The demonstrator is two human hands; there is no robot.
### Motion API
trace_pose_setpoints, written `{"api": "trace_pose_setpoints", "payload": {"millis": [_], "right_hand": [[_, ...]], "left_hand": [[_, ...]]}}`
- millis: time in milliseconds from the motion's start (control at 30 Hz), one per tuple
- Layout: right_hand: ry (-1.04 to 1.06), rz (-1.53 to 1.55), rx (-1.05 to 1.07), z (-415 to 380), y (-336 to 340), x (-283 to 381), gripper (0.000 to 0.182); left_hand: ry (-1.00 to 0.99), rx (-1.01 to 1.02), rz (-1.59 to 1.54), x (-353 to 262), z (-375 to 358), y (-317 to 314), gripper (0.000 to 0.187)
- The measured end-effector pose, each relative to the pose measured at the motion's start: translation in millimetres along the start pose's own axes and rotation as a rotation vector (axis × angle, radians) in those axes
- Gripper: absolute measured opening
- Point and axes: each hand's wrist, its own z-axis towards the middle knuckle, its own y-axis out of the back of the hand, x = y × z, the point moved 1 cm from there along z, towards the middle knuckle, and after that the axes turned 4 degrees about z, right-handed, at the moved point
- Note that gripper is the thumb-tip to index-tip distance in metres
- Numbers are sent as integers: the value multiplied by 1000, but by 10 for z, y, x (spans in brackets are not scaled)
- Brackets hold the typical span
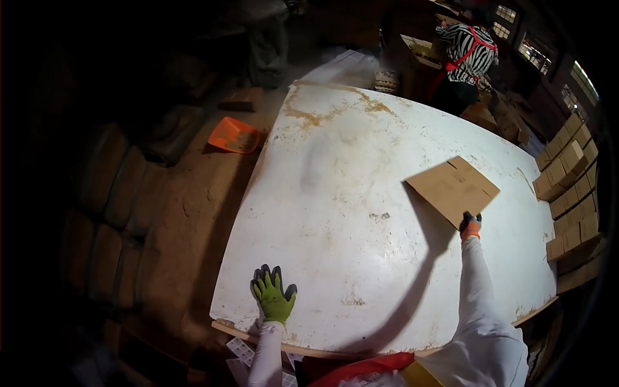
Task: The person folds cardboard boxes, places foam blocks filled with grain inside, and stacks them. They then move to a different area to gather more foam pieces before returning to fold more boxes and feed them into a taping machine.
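Note:
A flat piece of brown cardboard [452,187], with slits cut in its edges, is held out over the white tabletop [335,193]. My right hand [471,226], in an orange and dark glove, grips it by its near corner. The cardboard casts a shadow on the table to its left. My left hand [273,295], in a green glove with dark fingertips, lies flat on the table near the front left corner. Its fingers are spread and it holds nothing.
Stacked brown boxes [567,174] line the right side. Beyond the table's far edge a person [471,55] in a zebra-striped top bends over. An orange scoop-like container [233,135] lies on the floor at left, near stacked sacks [106,168]. Brown dust marks the tabletop.

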Motion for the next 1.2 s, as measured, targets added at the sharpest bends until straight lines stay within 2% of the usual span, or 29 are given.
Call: {"api": "trace_pose_setpoints", "payload": {"millis": [33,100,133,167,200,233,367,400,433,467,500,567,633,700,733,767,833,900,933,967,1000,1033,1067,1100,1133,1167,1200], "right_hand": [[95,209,4,358,176,-163,48],[37,162,24,706,145,-271,49],[48,69,59,840,-96,-350,45],[14,-52,118,966,-341,-437,24],[-82,-80,113,1303,-668,-686,7],[-122,-85,157,1441,-1161,-872,22],[-169,-222,563,1868,-3345,-1913,16],[79,-396,706,1870,-3911,-2230,2],[209,-683,844,1665,-4441,-2311,20],[594,-944,825,1962,-5034,-2905,25],[473,-988,812,1554,-5534,-2957,26],[543,-925,997,583,-6354,-3059,27],[528,-738,1109,-490,-6714,-3014,27],[73,-638,1379,-1503,-6743,-2955,31],[-310,-311,1452,-1828,-6718,-3200,46],[-307,-378,1553,-2241,-6549,-3206,53],[-505,-330,1638,-2671,-6266,-3472,51],[-225,-491,1806,-3056,-5964,-3731,41],[-337,-428,1788,-3527,-5465,-3233,39],[-382,-501,1784,-3673,-5268,-3228,42],[-409,-502,1754,-3983,-4858,-2906,49],[-458,-463,1779,-4204,-4546,-2669,45],[-538,-414,1795,-4511,-4207,-2339,43],[-170,-466,2066,-4658,-3958,-2170,40],[608,-489,2270,-4815,-3787,-2118,39],[940,-367,2316,-5118,-3502,-1815,39],[410,-445,2352,-5418,-3191,-1599,38]], "left_hand": [[11,-20,45,-20,130,-78,76],[38,-34,130,-74,274,-249,78],[58,44,105,-104,309,-185,78],[57,72,110,-105,319,-154,78],[63,95,114,-120,342,-129,77],[68,105,117,-124,406,-137,77],[120,151,86,-97,522,-130,75],[105,114,90,-85,546,-115,74],[99,83,86,-66,551,-138,75],[102,93,89,-52,566,-152,75],[113,109,90,-42,569,-153,75],[121,49,12,10,556,-205,71],[120,8,-13,30,559,-237,70],[86,-71,-55,41,579,-256,70],[99,-53,-90,33,585,-248,70],[84,-116,-105,51,562,-259,70],[98,-156,-153,4,533,-275,70],[102,-220,-209,131,392,-263,68],[118,-243,-232,149,324,-225,65],[118,-265,-253,164,269,-221,62],[138,-332,-247,160,214,-248,57],[144,-442,-260,159,180,-394,52],[140,-404,-336,170,135,-393,52],[139,-373,-407,217,65,-385,51],[228,-553,-494,169,-32,-482,51],[322,-735,-582,71,-182,-585,51],[357,-833,-706,-27,-492,-449,57]]}}
